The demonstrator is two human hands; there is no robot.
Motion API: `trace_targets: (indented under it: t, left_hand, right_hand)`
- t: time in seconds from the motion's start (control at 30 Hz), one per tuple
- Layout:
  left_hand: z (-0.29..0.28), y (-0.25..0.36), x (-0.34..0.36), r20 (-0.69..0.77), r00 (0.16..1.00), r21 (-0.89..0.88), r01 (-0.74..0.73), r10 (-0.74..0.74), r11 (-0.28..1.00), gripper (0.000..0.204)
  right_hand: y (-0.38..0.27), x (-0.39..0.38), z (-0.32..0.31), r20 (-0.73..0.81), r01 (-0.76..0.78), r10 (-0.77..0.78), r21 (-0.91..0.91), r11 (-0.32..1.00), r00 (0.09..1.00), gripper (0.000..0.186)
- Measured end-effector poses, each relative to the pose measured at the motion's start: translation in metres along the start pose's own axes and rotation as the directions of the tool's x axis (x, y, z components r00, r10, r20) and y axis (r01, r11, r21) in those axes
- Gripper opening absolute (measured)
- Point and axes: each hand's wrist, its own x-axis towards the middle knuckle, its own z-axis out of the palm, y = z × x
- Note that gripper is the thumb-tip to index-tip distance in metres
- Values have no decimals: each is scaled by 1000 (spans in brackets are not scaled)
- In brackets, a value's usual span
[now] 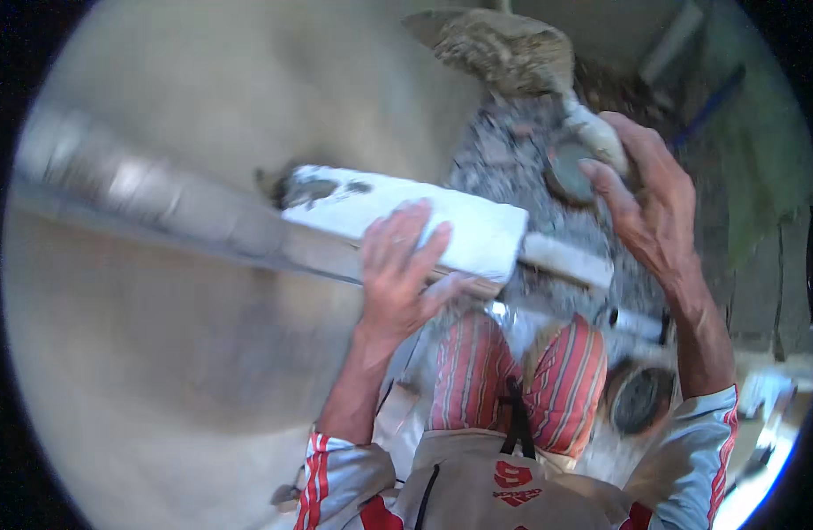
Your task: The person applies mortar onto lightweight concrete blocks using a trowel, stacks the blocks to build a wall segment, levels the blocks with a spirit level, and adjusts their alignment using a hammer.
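A white block (464,230) lies across a ledge in front of my knees, with grey mortar smeared on its left end. My left hand (402,269) lies on the block's near side, fingers spread and flat against it. My right hand (649,190) is closed round the pale handle of a trowel (592,132) at the upper right. Its broad blade carries a heap of wet, grey-brown mortar (508,57). Just below the trowel handle sits a round greyish container (570,172), partly hidden by my right fingers.
A long, blurred ledge (150,190) runs off to the left. A pale bar-shaped piece (570,261) sits right of the block. Rubble (495,146) covers the ground beyond it. A round bucket (640,397) and a white tube (636,322) stand beside my right knee.
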Motion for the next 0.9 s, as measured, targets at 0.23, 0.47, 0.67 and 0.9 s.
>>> trace_targets:
  t: [0.23,0.47,0.67,0.9]
  left_hand:
    - [-23,1,-20,147,987,179,42,-69,983,56]
    - [-38,12,-20,235,969,204,25,-74,979,53]
    - [-40,17,-12,290,952,222,29,-94,975,65]
    - [-55,26,-5,438,885,105,125,-159,987,69]
  right_hand:
    - [99,-91,-42,273,-435,453,-128,891,848,44]
    - [108,-191,-51,644,-847,694,-131,515,322,49]
    - [100,-112,-30,809,-944,569,-56,327,149,51]
    - [109,-8,45,916,-863,365,-45,504,165,51]
